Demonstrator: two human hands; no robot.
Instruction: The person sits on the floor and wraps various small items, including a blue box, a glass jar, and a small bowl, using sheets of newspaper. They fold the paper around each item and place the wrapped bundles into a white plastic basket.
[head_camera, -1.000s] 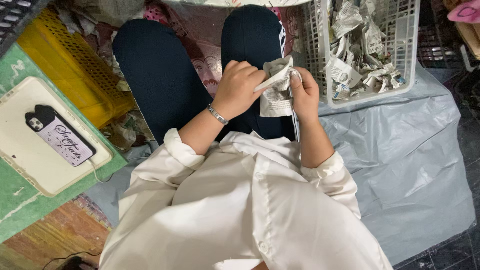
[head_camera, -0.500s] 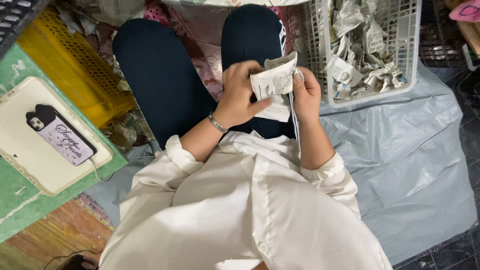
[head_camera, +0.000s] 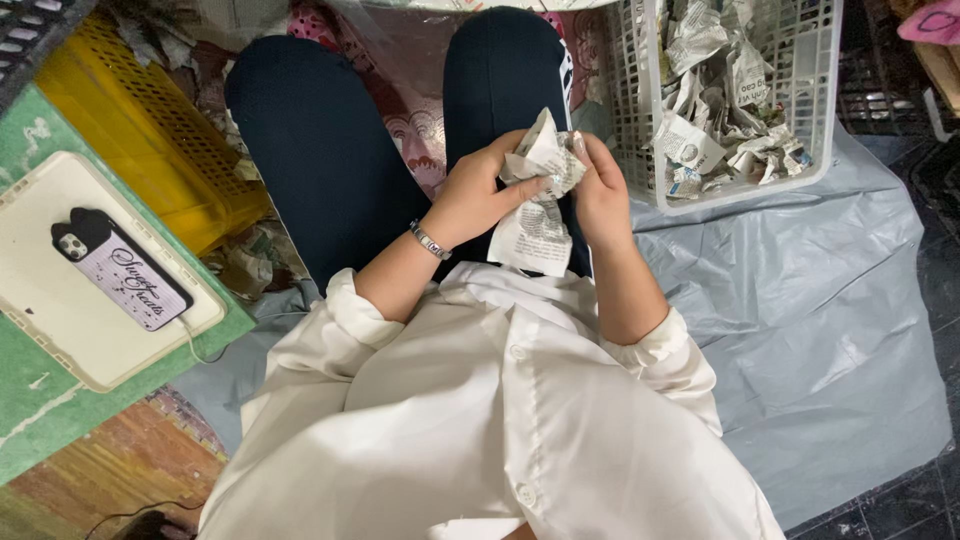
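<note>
A crumpled piece of newspaper (head_camera: 537, 200) is held over my lap, above my dark trousers. My left hand (head_camera: 480, 190) grips it from the left, with a metal bracelet on that wrist. My right hand (head_camera: 600, 190) pinches its upper right part, fingers curled around the folds. The lower end of the paper hangs loose toward my white shirt. Both hands touch the same piece.
A white plastic basket (head_camera: 812, 150) holding several crumpled newspaper pieces stands at the upper right on a grey plastic sheet (head_camera: 820, 330). A yellow crate (head_camera: 150, 130) lies at the left. A phone (head_camera: 120, 268) rests on a white tray (head_camera: 60, 330) on a green surface.
Both hands have kept working the newspaper piece, folding and bunching its top into a tighter crumple. It sits a little lower and more central over my lap.
</note>
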